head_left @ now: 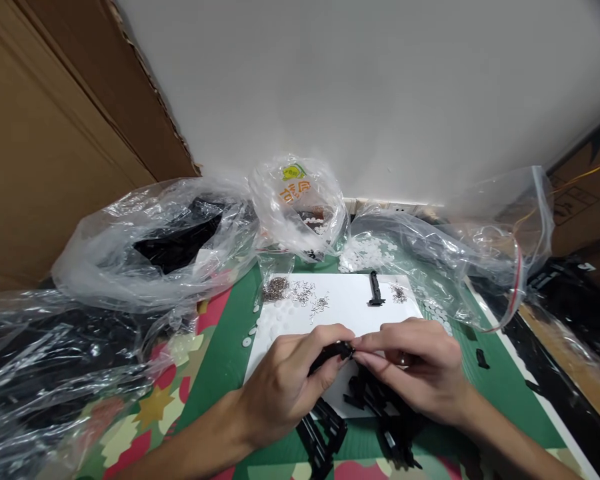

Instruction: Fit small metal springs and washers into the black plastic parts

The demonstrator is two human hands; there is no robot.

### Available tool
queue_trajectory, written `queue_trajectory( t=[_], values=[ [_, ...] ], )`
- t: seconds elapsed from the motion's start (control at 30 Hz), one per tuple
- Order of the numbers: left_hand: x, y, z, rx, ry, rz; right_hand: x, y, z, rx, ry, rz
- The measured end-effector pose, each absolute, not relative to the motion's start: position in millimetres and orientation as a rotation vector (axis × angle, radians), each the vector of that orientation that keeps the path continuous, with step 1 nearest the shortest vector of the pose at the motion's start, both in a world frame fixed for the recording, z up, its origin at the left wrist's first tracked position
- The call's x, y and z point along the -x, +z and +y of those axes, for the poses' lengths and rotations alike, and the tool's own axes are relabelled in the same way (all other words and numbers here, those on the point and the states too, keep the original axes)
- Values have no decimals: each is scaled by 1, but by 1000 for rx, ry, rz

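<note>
Black part point(329, 353) pinched in left grip point(290, 373), can't be told if anything's held by right grip point(423, 360); beyond both, white bits point(318, 227) are kept in a bag point(271, 203).

Left of the wall point(355, 100) stands a box point(55, 127); right of it, a carton point(583, 217) and yellow wires point(587, 175); at its foot, a white strip point(399, 208).

Your left hand point(295, 370) and right hand point(415, 360) meet over the sheet point(343, 317) — scattered bits point(305, 292) and one loose part point(375, 291) lie toward its far edge, a bag point(293, 207) behind.
</note>
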State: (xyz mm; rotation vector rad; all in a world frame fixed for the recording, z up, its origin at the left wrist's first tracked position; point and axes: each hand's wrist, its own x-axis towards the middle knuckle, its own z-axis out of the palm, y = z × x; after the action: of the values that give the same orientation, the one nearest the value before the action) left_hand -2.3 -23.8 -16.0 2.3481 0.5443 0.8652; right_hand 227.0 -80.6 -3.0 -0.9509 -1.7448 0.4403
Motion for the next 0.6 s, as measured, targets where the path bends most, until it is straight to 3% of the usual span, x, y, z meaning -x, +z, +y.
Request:
queue_trajectory(
  t=[0.27,0.6],
  values=[
    [-8,-14,-25,-2714,1046,134,-253,7,-64,1345,860,-1819],
    [-6,-25,-30,-2751,1018,68,-188,7,-17,1612,626,-2318]
  ],
)
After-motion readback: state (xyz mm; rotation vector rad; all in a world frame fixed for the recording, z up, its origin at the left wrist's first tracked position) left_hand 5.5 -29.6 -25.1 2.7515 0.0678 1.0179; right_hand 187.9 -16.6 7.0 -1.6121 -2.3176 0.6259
